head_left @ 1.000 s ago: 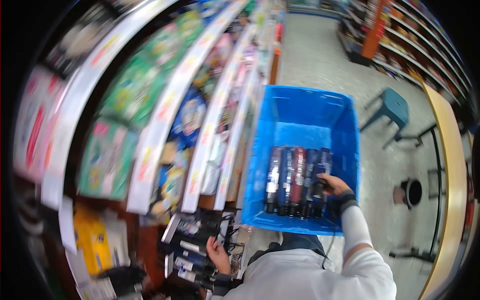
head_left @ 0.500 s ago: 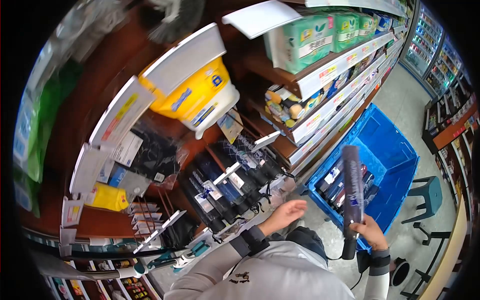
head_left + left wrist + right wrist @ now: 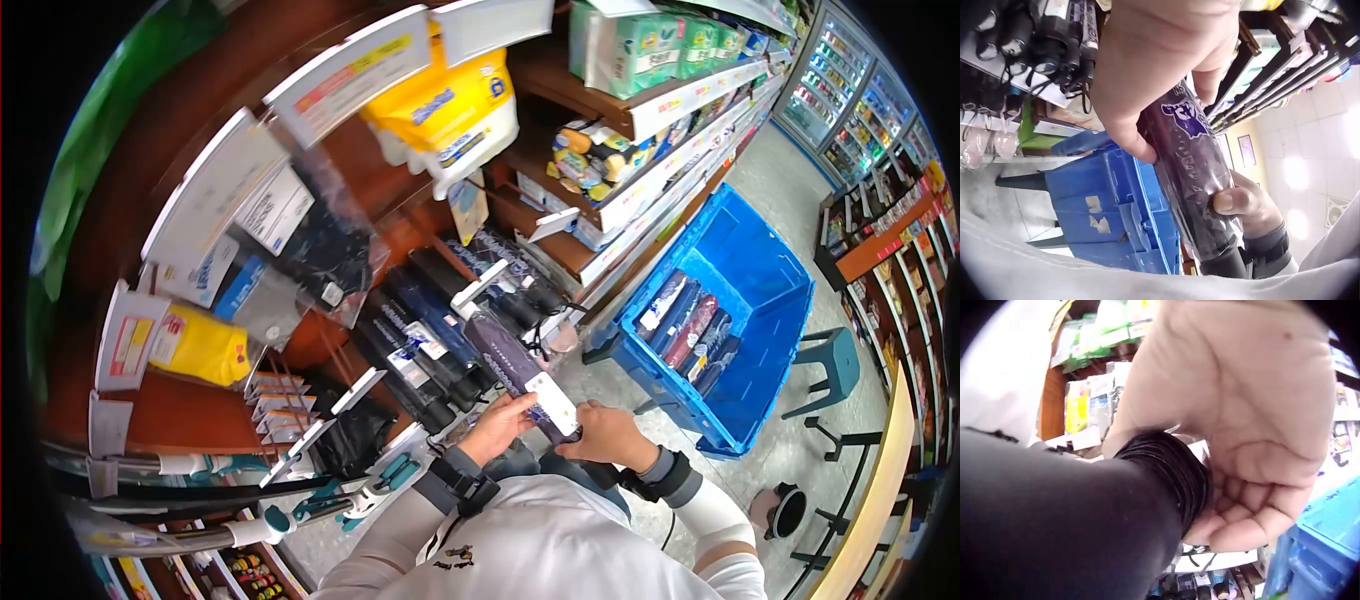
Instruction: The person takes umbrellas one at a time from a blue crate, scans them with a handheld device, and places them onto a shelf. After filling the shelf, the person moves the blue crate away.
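A dark purple folded umbrella in clear wrap [image 3: 505, 355] is held in front of the body, a white label on its lower part. The left hand [image 3: 497, 430] grips its side near the label; in the left wrist view that hand [image 3: 1157, 62] has thumb and fingers on either side of the wrapped umbrella [image 3: 1191, 169]. At the handle end, the right hand [image 3: 608, 437] curls round it; in the right wrist view the fingers of the right hand [image 3: 1254, 444] wrap the black handle [image 3: 1166, 478]. More umbrellas [image 3: 425, 335] lie in the shelf rack just beyond.
A blue crate [image 3: 745, 415] holding several wrapped umbrellas [image 3: 690, 330] stands at the right. Beyond it are a teal stool [image 3: 835, 370] and a black bin [image 3: 785, 510]. Shelves with price strips [image 3: 660, 110] and yellow packs [image 3: 445, 105] rise at the left and ahead.
The umbrella has moved left from beside the crate to in front of the body, tilting toward the rack. The left hand, free before, now grips it too.
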The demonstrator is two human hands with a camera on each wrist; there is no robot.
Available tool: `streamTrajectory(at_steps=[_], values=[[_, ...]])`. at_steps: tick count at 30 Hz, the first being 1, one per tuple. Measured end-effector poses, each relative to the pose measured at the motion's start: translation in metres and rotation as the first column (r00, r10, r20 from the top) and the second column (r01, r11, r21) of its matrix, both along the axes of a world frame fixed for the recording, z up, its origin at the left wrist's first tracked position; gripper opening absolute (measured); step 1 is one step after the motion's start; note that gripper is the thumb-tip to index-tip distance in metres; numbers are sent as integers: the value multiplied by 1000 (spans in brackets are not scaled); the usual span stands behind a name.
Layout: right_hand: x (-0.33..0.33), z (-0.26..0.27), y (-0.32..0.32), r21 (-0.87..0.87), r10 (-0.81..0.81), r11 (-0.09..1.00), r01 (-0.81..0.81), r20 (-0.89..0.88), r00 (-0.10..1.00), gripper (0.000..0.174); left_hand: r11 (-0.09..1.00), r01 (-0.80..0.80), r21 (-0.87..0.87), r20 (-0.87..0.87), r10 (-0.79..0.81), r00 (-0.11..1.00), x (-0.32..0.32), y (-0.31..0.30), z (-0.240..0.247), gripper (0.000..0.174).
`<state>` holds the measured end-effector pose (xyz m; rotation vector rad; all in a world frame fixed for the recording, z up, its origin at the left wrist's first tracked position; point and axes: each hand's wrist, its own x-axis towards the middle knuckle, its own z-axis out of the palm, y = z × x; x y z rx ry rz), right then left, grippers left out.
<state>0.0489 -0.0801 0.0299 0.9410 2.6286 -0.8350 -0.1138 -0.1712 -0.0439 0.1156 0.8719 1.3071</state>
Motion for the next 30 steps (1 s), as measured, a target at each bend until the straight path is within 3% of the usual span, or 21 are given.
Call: streamTrajectory(at_steps=[4,6,12,16,18,28,30], values=[[-24,-6,-14,-36,70,997,-70,8,997,56,992,-127,-3,-39,126,991,-29,-25,0,20],[-30,-12,-19,-60,112,991,-120,-127,986,62,986,-167,5,-72,167,983,-41,-36,-4,19],[-50,-16,-31,-195,244,944,-267,-134,961,59,950,-312,-7,-125,308,943,-71,-66,-8,18],[-63,-26,-36,-294,285,905,-309,-121,951,57,936,-353,-9,-110,350,930,-88,-86,-6,19],[-69,-35,-37,-334,284,880,-338,-201,937,56,923,-382,-40,-126,374,919,-94,-93,-10,19],[-114,-67,-54,-406,350,822,-399,-193,917,56,867,-482,-123,-213,452,866,-123,-119,-28,24],[-122,-84,-62,-385,308,830,-403,-284,908,52,854,-498,-151,-245,456,856,-135,-123,-33,23]])
